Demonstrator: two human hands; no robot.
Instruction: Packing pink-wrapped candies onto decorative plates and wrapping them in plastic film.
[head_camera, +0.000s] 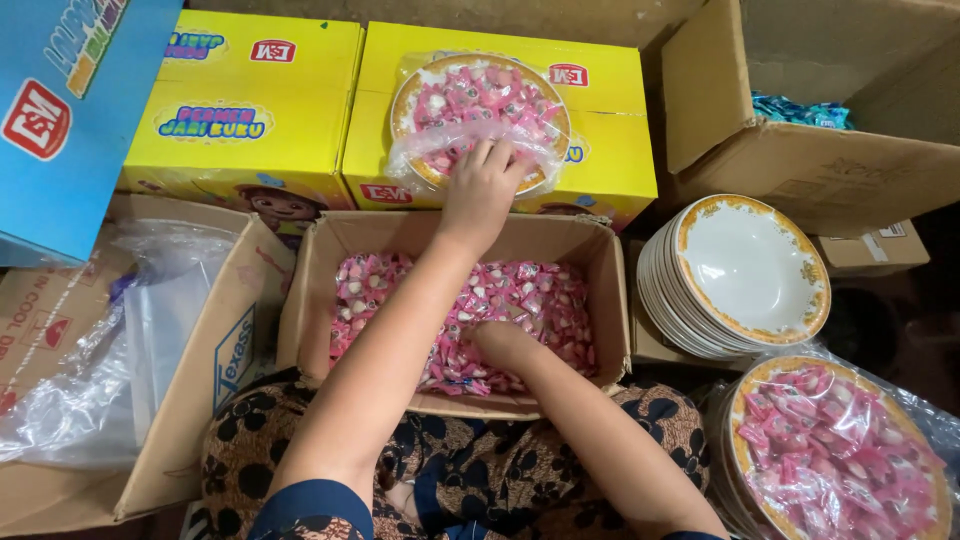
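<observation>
- Head view shows my left hand (482, 190) resting fingers-down on the gold-rimmed plate of pink wrapped candies inside a clear plastic bag (478, 118); it presses the bag's loose mouth against the sweets, touching rather than clenched.
- My right hand (503, 343) is buried in the open cardboard box of loose pink candies (455, 315) on my lap; its fingers are hidden, so I cannot tell its grip.
- Doing this well, I judge, means holding the bag film flat so no candy slides off the rim.
- That plate sits on a yellow rectangular carton (600, 120) with a small red-and-white label; a second yellow carton (245, 110) lies left.
- A blue carton (70, 110) stands far left.
- A stack of empty white plates (745, 275) sits right, above another bagged candy plate (835, 455).
</observation>
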